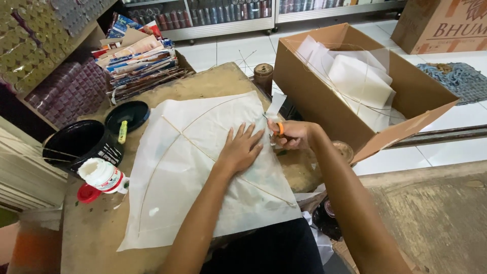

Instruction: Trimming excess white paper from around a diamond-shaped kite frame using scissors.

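Two hands: left hand flat (kite paper), right hand gripping scissors.

right: cardboard box blocks | left: black bucket, glue bottle

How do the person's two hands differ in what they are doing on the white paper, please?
The left hand lies flat with fingers spread, pressing the white paper; the right hand is curled around orange-handled scissors. The left hand sits over the paper's middle, the right hand at its edge. Both are bare.
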